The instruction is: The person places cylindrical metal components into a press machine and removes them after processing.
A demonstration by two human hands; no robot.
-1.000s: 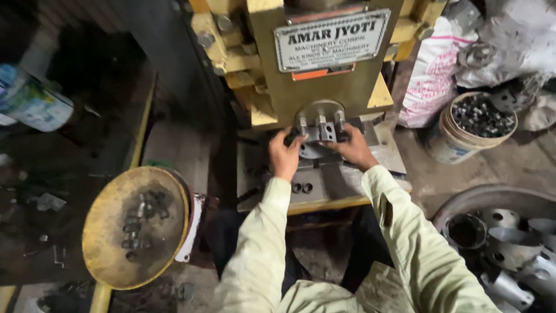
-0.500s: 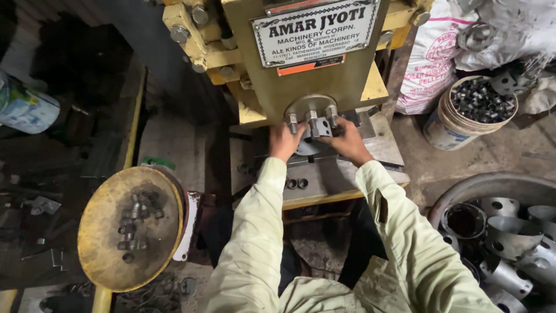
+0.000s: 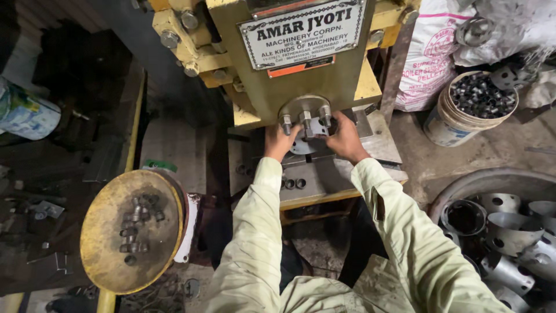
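Both hands at the die area of a yellow press machine. Left hand curled against the left edge of a round metal workpiece; right hand closed around its right side. Workpiece sits under the bolted round tool head, on the grey press bed. Two small ring-shaped parts lie on the bed near the front edge. Round yellowish tray with small dark metal pieces to the left. Bucket of dark metal bits at right. Shiny metal cups in a tub, lower right.
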